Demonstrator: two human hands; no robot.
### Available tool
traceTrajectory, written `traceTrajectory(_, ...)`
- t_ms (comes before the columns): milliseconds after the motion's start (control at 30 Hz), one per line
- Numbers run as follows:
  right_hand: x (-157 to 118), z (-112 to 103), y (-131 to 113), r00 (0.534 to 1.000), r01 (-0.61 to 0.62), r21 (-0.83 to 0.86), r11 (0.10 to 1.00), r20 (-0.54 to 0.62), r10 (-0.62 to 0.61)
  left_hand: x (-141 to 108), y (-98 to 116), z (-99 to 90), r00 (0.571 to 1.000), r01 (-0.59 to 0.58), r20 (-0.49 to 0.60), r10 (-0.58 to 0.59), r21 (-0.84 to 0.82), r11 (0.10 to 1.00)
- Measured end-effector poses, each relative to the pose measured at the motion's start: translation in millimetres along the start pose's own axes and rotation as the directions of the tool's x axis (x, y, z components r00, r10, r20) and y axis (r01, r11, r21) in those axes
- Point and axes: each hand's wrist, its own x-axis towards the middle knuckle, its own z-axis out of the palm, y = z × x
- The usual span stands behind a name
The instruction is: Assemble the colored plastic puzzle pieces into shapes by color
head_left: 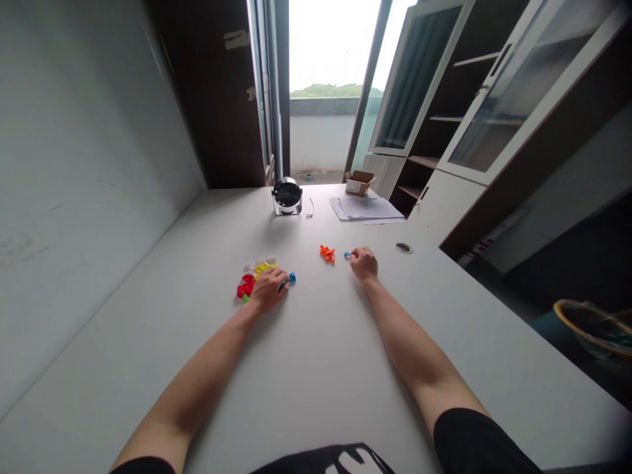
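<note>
My left hand (268,289) rests at the near right side of a pile of small coloured plastic pieces, its thumb and fingers closed around a blue piece (292,278). In that pile are red pieces (245,287), yellow pieces (264,268), white pieces (249,268) and a bit of a green piece (245,298), partly hidden by the hand. Farther right, my right hand (364,264) pinches a small light blue piece (347,255) just above or on the table. Between the hands lies a small heap of orange pieces (326,253). The exact shapes are too small to tell.
On the white table (316,368) stands a round black device on a metal bracket (287,196), with a thin cord (311,209) beside it. Paper sheets (368,208) and an open cardboard box (359,183) lie at the back right. A cable hole (403,248) is at right.
</note>
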Motion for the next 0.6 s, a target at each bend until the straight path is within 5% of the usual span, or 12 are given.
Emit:
traceTrajectory(133,-3.8,1.8,-4.9,0.996,-0.002,-0.03,1.0,0.087,0.005,0.5,0.5,-0.2,1.0,0.001,-0.003,-0.001,0.008,1.0)
traceTrajectory(600,-2.0,6.7,1.0,0.995,0.008,-0.037,0.999,0.097,-0.004,-0.1,-1.4,1.6,1.0,-0.018,-0.01,0.018,0.0,1.0)
